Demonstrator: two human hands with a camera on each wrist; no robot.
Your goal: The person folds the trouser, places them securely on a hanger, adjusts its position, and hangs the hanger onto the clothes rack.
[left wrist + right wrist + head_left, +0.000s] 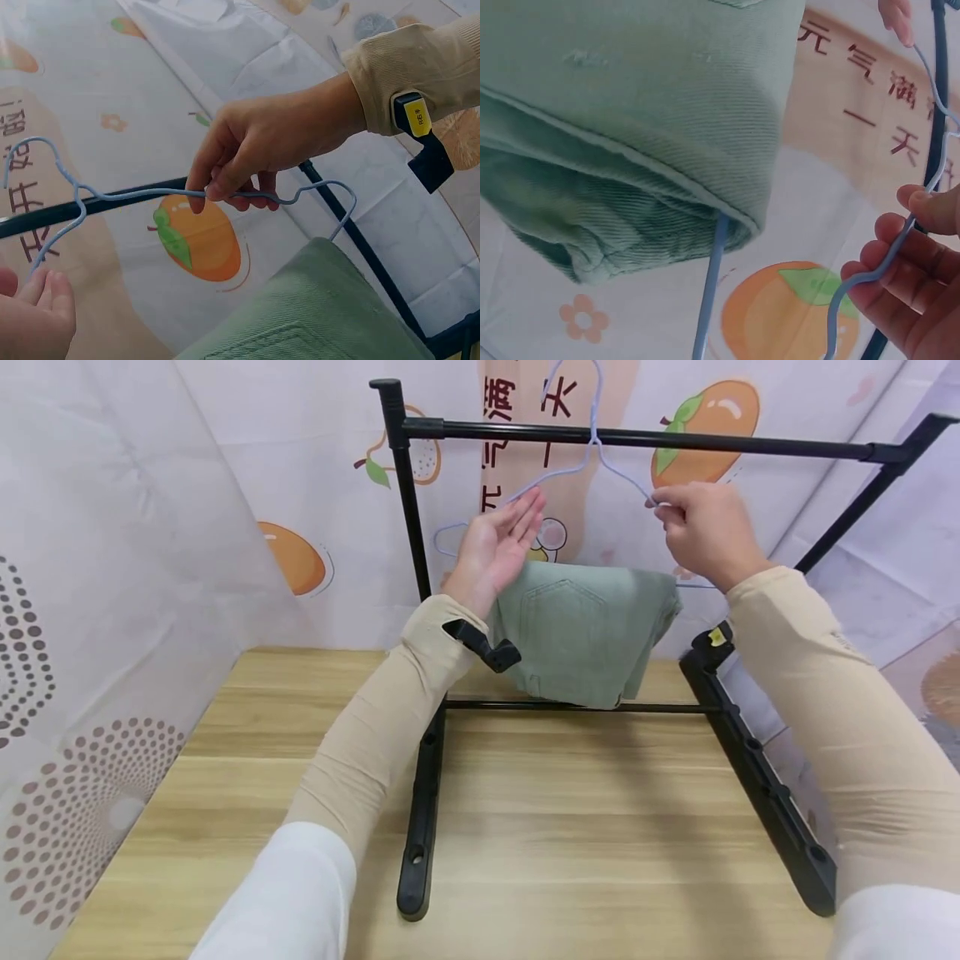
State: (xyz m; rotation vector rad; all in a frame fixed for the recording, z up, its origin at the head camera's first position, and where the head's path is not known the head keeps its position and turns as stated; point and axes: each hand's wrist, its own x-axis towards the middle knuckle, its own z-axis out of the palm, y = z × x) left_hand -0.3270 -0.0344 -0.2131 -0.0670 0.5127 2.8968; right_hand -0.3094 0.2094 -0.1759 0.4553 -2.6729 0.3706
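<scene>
A pale blue wire hanger (595,410) stands with its hook above the black rail, its neck crossing in front of it. Folded green jeans (570,627) hang over its lower bar, a stitched pocket showing. On the hanger's right shoulder, my right hand (705,531) pinches the wire between thumb and fingers; the right wrist view shows this wire (889,262) running across the fingers. With palm turned up and fingers straight, my left hand (495,543) touches the left shoulder at its fingertips. Its thumb is hidden in the head view.
A black clothes rack (480,432) stands on the wooden tabletop (555,843), with a thin lower crossbar (660,707) and two long feet, the left foot (416,868) reaching forward. White printed cloth (187,527) hangs behind and at the sides.
</scene>
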